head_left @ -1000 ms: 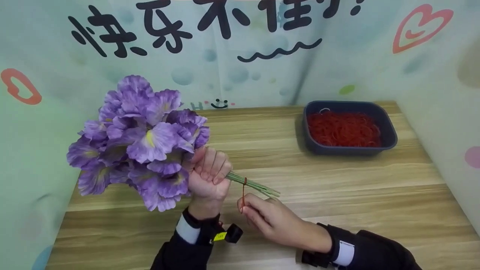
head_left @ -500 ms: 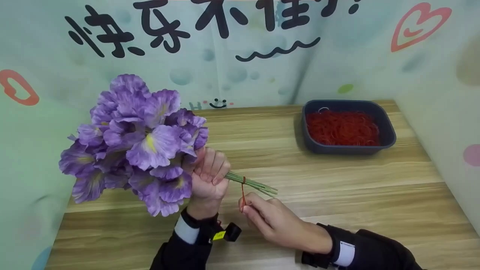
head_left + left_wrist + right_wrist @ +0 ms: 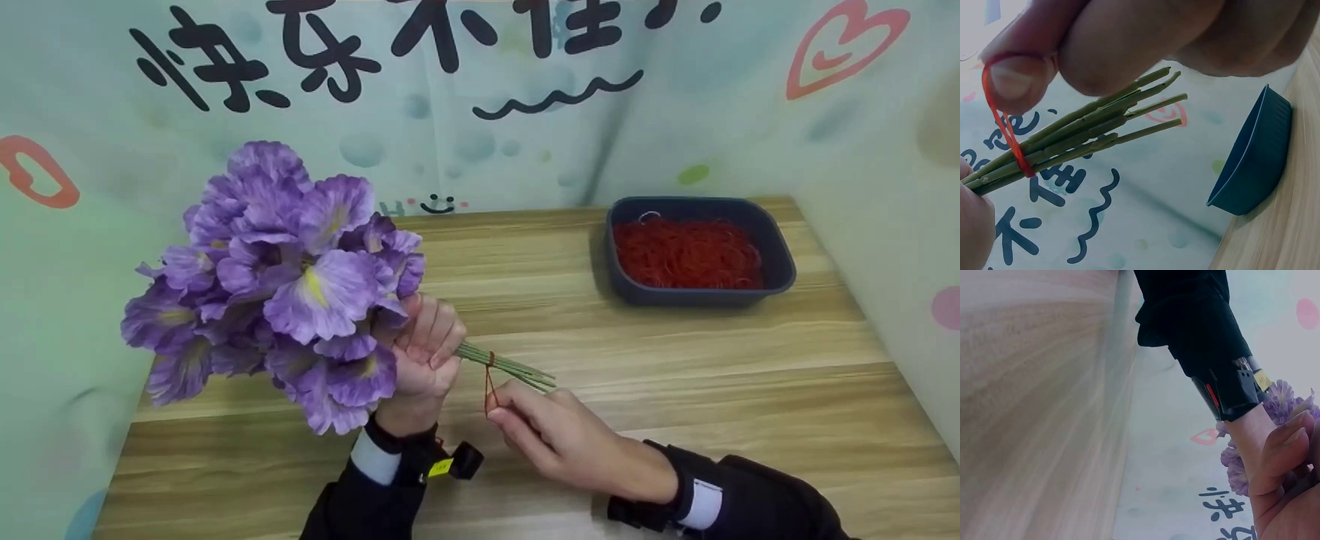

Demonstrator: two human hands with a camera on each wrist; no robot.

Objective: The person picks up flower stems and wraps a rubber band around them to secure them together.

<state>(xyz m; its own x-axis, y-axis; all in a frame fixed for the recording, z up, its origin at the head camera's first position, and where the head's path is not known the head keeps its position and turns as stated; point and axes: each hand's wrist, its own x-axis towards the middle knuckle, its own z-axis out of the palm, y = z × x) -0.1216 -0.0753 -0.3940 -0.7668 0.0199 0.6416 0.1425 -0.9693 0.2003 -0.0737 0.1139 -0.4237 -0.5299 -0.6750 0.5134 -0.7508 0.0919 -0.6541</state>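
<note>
My left hand [image 3: 427, 345] grips a bunch of purple artificial irises [image 3: 319, 292] by the stems, just below the blooms, which spread to the left. Green stem ends [image 3: 1061, 140] stick out on the other side of the fist. A red rubber band [image 3: 1019, 154] is wound round these stems, a little way from their tips. Its free loop is stretched down to my right hand [image 3: 570, 435], whose thumb and forefinger hold it. In the left wrist view, the loop passes over one fingertip of that hand. The right wrist view shows curled fingers [image 3: 1289, 450] before the left forearm.
A dark blue plastic tub [image 3: 701, 296] full of red rubber bands [image 3: 686, 255] stands at the back right of the wood-grain table [image 3: 675, 360]. Behind it hangs a pale green printed backdrop [image 3: 480, 172]. Each wrist carries a black strap, the left with a small camera [image 3: 466, 460].
My right hand has shifted slightly right, and the band's free loop now spreads into a narrow triangle. The blooms tilted left, then came back a little to the right.
</note>
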